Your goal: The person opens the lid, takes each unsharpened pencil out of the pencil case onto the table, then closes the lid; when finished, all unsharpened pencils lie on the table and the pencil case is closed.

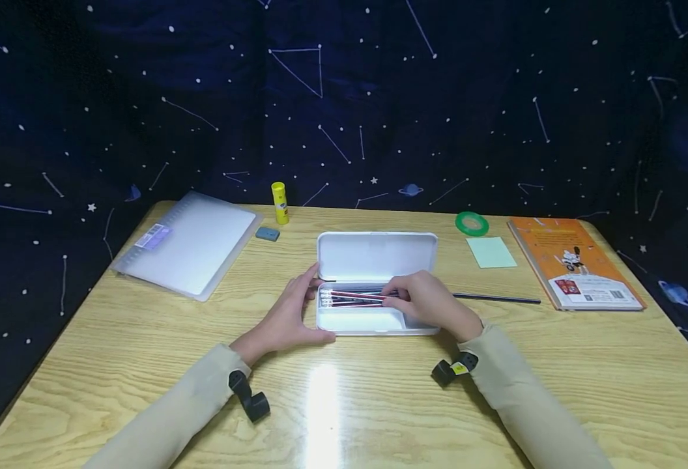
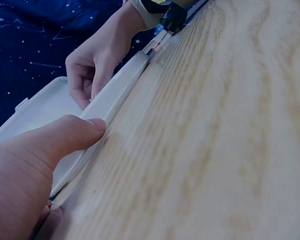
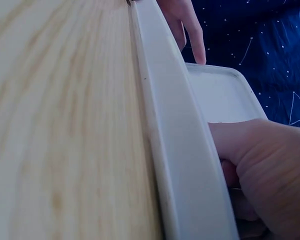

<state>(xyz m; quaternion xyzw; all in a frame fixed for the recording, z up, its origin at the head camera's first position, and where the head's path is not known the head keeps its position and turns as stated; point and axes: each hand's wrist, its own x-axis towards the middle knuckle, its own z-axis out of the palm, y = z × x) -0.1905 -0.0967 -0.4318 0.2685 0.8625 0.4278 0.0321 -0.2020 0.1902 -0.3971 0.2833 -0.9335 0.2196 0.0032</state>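
Observation:
A white pencil case point(image 1: 361, 319) lies on the table with its lid point(image 1: 377, 256) raised at the back. Several pencils point(image 1: 350, 298), red and dark with pale eraser ends at the left, lie along its rear part. My left hand point(image 1: 288, 319) holds the case at its left end, thumb on the front wall and fingers by the back corner. Inside the case my right hand point(image 1: 426, 299) pinches a red pencil point(image 1: 358, 296) between thumb and curled fingers. The right wrist view hides the pencils behind the case wall point(image 3: 175, 115).
A dark pencil point(image 1: 496, 298) lies right of the case. Behind stand a yellow glue stick point(image 1: 280, 203) and a grey eraser point(image 1: 268, 234). At the left is a clear folder point(image 1: 203, 247); at the right, green tape point(image 1: 472, 224), sticky notes point(image 1: 492, 252) and an orange book point(image 1: 575, 260).

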